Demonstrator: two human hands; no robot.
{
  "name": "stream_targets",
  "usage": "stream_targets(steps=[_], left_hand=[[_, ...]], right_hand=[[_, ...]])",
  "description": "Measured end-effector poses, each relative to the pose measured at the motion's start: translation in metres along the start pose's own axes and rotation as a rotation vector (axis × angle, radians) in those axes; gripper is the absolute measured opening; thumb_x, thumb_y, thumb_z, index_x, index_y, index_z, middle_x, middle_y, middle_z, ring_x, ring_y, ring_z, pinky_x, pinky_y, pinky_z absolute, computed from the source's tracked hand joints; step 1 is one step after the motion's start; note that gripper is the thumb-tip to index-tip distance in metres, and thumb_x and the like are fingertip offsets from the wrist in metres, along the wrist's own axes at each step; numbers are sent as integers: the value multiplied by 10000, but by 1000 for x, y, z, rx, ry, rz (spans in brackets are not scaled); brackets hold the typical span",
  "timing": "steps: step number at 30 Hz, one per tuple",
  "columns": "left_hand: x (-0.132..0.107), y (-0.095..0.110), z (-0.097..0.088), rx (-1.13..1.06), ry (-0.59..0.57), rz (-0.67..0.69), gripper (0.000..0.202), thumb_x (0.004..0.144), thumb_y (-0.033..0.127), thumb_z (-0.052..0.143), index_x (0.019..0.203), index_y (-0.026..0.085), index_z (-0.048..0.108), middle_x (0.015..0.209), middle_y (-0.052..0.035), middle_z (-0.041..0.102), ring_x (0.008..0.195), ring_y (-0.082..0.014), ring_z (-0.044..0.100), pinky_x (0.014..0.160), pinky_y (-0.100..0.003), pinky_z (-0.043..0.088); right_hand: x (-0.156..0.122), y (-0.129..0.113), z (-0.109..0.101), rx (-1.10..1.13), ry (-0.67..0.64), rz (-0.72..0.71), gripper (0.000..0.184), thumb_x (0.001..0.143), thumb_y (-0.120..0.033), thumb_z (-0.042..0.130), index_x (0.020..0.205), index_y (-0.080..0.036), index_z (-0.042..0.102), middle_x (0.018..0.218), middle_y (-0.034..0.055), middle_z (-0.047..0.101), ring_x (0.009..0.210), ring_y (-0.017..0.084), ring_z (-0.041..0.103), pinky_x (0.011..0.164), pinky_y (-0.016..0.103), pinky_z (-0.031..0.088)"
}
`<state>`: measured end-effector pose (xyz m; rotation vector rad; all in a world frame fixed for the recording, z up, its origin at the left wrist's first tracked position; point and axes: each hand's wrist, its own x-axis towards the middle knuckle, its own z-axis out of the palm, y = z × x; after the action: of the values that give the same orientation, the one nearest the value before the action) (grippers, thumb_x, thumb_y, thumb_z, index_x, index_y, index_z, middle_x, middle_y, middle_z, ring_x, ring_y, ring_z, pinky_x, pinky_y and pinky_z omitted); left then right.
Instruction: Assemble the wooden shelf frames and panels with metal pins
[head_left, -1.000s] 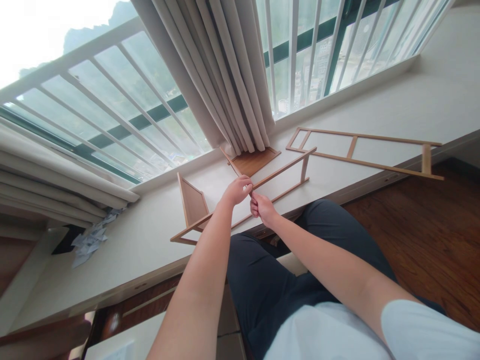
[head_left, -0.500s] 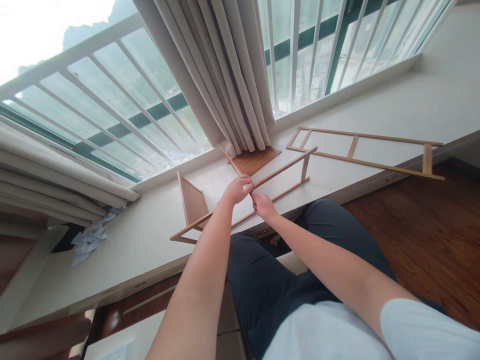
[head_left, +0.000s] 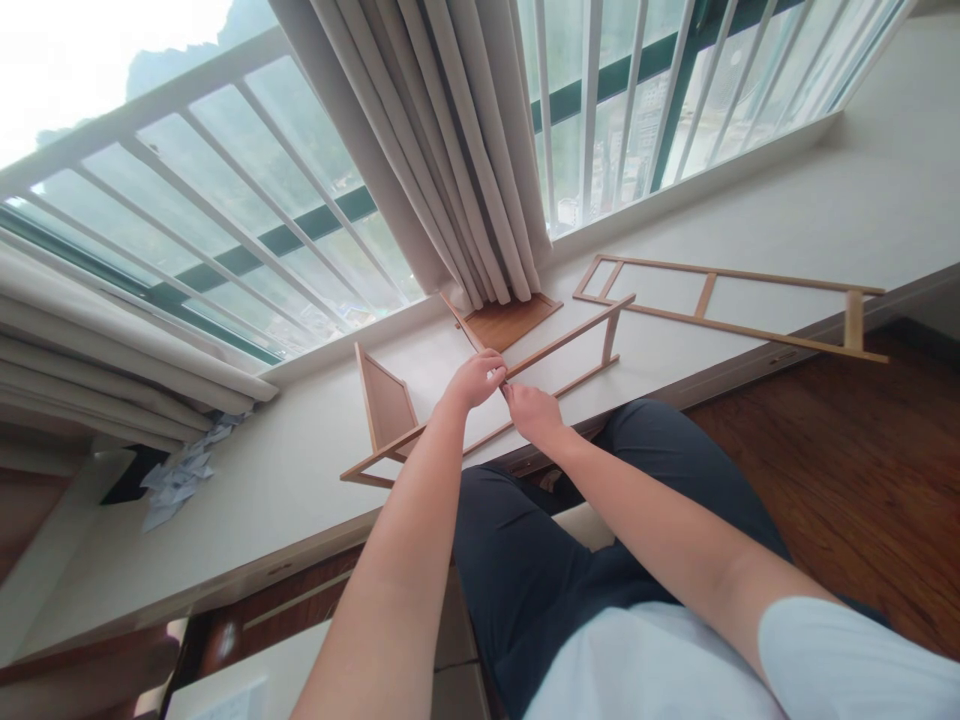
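Note:
A light wooden frame (head_left: pixel 570 335) with thin rails stands on the pale window ledge (head_left: pixel 300 480). My left hand (head_left: pixel 474 380) is closed around its upper rail near the middle. My right hand (head_left: pixel 531 410) sits just to the right, fingers pinched against the same rail; what it pinches is too small to make out. A wooden panel (head_left: pixel 384 405) stands upright at the frame's left end. A brown wooden board (head_left: pixel 510 322) lies flat behind my hands, partly under the curtain.
A second, longer wooden ladder-like frame (head_left: pixel 720 300) lies flat on the ledge to the right. Beige curtains (head_left: pixel 465 150) hang at the window corner. White railings run behind the glass. Crumpled paper (head_left: pixel 176 480) lies at the left. Wooden floor (head_left: pixel 862 470) is at right.
Hardly anything differs. My right hand has shifted very slightly along the rail; the left hand and the frame stay where they were.

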<state>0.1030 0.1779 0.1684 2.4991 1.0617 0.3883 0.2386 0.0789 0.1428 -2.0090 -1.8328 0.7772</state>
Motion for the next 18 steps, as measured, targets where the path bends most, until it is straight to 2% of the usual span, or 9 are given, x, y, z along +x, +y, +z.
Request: stream_targets(steps=[5,10,14,16,18], left_hand=[[0,0,0,-12,13,1,281,924,255,476,808,187,723,1062,-80,700,1015,-219,667,1000,-348,511],[0,-1,0,-7,7,1,275,923,257,482,804,191,721,1058,-77,701,1017,-218,664,999,-346,512],[1,-1,0,-10,9,-1,273,920,249,483,808,189,725,1056,-77,699,1008,-215,664,987,-343,516],[0,0,0,-5,6,-5,274,921,247,483,814,191,729,1059,-76,698,1004,-213,663,983,-341,518],[0,1,-1,2,0,-12,275,922,244,483,816,192,731,1060,-75,696,1001,-211,663,980,-340,521]], right_hand=[[1,1,-2,-93,2,-30,534,1109,-436,227,1154,-167,685,1050,198,754,1020,308,732,903,408,495],[4,1,-3,-11,-14,-34,530,1109,-428,239,1122,-163,699,1076,204,750,1025,305,720,895,398,491],[11,6,2,197,-8,-27,483,1103,-409,299,1003,-169,707,1039,191,749,982,285,693,830,350,466],[15,10,8,367,19,-42,446,1089,-388,357,842,-190,672,889,150,736,881,260,669,759,327,440],[18,12,15,579,42,-60,445,1067,-384,415,690,-215,580,681,84,653,725,219,611,675,309,405]])
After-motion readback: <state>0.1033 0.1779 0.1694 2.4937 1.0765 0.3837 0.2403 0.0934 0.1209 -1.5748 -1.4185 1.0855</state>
